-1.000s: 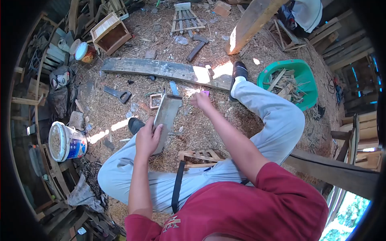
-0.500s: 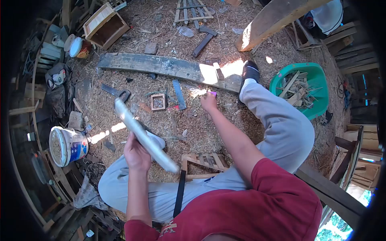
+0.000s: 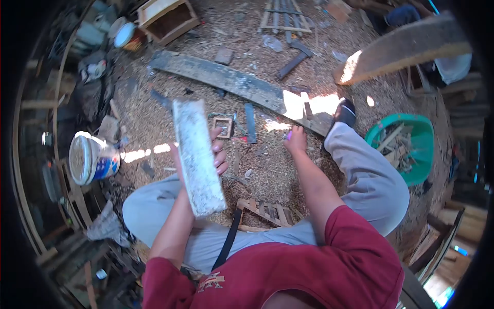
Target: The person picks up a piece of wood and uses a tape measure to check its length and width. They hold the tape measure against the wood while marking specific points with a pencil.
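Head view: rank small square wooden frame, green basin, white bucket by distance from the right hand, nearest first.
From the right hand:
1. Small square wooden frame, on the sawdust to its left.
2. Green basin, off to the right past the knee.
3. White bucket, far left, lying on its side.

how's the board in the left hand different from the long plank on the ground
The board is short, pale grey and lifted, gripped by the left hand; the long plank is far longer, dark and weathered, lying flat on the sawdust. Both are flat, worn wood.
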A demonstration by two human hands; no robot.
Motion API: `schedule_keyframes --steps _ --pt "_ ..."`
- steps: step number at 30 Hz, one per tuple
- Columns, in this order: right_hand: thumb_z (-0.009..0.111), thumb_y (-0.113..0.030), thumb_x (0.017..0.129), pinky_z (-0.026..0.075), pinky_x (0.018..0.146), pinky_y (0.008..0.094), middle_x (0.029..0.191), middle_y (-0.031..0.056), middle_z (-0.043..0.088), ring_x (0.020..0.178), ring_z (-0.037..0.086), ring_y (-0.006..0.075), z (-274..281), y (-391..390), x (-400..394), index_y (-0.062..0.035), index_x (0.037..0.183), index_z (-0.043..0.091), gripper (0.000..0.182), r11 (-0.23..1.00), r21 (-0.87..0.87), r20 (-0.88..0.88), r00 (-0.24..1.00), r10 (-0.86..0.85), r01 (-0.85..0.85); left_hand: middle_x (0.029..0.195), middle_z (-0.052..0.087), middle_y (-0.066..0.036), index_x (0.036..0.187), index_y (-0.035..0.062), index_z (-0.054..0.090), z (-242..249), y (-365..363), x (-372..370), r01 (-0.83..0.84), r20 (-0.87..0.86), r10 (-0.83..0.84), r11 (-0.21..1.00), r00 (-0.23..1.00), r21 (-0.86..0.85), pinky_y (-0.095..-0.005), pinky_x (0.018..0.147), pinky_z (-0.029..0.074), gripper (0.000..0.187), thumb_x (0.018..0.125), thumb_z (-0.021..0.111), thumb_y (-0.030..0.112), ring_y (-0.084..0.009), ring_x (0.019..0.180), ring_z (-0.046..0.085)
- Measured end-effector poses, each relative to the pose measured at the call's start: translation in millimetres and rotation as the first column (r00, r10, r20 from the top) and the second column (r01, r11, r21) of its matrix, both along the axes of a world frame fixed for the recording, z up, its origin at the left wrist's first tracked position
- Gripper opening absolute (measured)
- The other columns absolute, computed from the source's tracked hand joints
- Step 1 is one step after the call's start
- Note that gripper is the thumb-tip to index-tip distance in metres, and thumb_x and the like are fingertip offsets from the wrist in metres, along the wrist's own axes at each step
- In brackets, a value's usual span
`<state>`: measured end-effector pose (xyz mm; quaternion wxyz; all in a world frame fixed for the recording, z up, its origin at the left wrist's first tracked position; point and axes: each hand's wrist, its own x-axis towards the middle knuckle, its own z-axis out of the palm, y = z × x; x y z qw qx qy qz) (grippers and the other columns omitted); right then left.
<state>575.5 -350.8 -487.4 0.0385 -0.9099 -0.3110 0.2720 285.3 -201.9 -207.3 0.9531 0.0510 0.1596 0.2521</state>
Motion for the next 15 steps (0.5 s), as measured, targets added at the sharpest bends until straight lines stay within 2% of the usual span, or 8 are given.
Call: schedule_keyframes --steps 1,4,6,9,12,13,14,15 --pt "0.085 -0.029 0.077 0.055 0.097 0.0508 0.124 0.0189 0.058 0.119 0.063 0.0399 -8 -4 -4 -0.0077 0.130 0.053 0.066 0.997 0.075 0.054 0.998 -0.023 0.018 0.103 0.050 -0.010 0.157 -0.0032 0.035 7 -3 3 -0.023 -0.052 0.024 1.000 0.998 0.005 -0.0383 0.067 0.043 0.127 0.080 0.049 0.096 -0.0219 0.080 0.049" --pt "0.079 -0.038 0.083 0.058 0.085 0.0484 0.104 0.0176 0.066 0.101 0.070 0.0368 -53 -13 3 -0.0051 0.128 0.056 0.061 0.991 0.117 -0.190 0.978 0.083 -0.061 0.108 0.059 -0.012 0.155 -0.0002 0.040 16 -11 4 -0.032 -0.090 0.038 0.997 0.995 0.066 -0.0412 0.075 0.051 0.117 0.085 0.045 0.094 -0.0240 0.085 0.058" --pt "0.066 -0.050 0.093 0.059 0.070 0.0438 0.090 0.0133 0.067 0.081 0.070 0.0297 -41 -12 3 -0.0036 0.129 0.059 0.059 0.999 -0.006 -0.740 0.672 -0.033 0.043 0.112 0.063 -0.013 0.154 0.0020 0.041 20 -16 -1 -0.027 -0.138 0.044 0.992 0.989 0.122 -0.0434 0.081 0.055 0.112 0.087 0.045 0.092 -0.0247 0.089 0.063" --pt "0.052 -0.061 0.100 0.059 0.073 0.0442 0.115 0.0147 0.069 0.084 0.069 0.0235 26 7 -19 -0.0049 0.138 0.057 0.068 0.988 -0.140 -0.724 0.688 -0.057 -0.065 0.125 0.065 -0.017 0.153 0.0039 0.043 16 -27 -12 -0.060 -0.034 0.066 0.984 0.997 0.165 -0.0472 0.093 0.057 0.095 0.094 0.052 0.078 -0.0280 0.100 0.070" --pt "0.047 -0.061 0.103 0.056 0.060 0.0402 0.097 0.0105 0.066 0.074 0.065 0.0198 66 40 -19 -0.0066 0.133 0.059 0.063 0.927 0.103 -0.680 0.654 0.331 -0.362 0.142 0.058 -0.023 0.155 -0.0001 0.039 26 -34 -22 -0.100 0.020 0.098 0.976 0.995 0.194 -0.0503 0.103 0.055 0.085 0.098 0.057 0.061 -0.0321 0.119 0.067" --pt "0.048 -0.065 0.102 0.057 0.061 0.0400 0.101 0.0110 0.066 0.074 0.065 0.0191 65 56 -11 -0.0076 0.135 0.057 0.067 0.867 0.216 -0.630 0.615 0.475 -0.449 0.146 0.055 -0.024 0.156 -0.0019 0.037 34 -35 -23 -0.115 0.014 0.114 0.980 0.993 0.165 -0.0506 0.106 0.054 0.085 0.098 0.057 0.058 -0.0333 0.124 0.065" --pt "0.048 -0.068 0.102 0.056 0.062 0.0378 0.104 0.0105 0.065 0.073 0.063 0.0187 129 68 -12 -0.0093 0.137 0.057 0.069 0.831 0.199 -0.515 0.666 0.539 -0.519 0.151 0.052 -0.025 0.156 -0.0036 0.035 39 -38 -25 -0.130 0.006 0.131 0.983 0.991 0.129 -0.0508 0.109 0.053 0.086 0.098 0.057 0.056 -0.0345 0.129 0.062" --pt "0.050 -0.063 0.104 0.057 0.065 0.0369 0.110 0.0093 0.066 0.077 0.065 0.0180 142 80 -6 -0.0128 0.140 0.057 0.062 0.863 0.255 -0.531 0.683 0.502 -0.436 0.158 0.045 -0.027 0.157 -0.0088 0.031 40 -39 -28 -0.157 0.021 0.156 0.968 0.988 0.196 -0.0503 0.113 0.050 0.088 0.097 0.059 0.049 -0.0386 0.139 0.054"
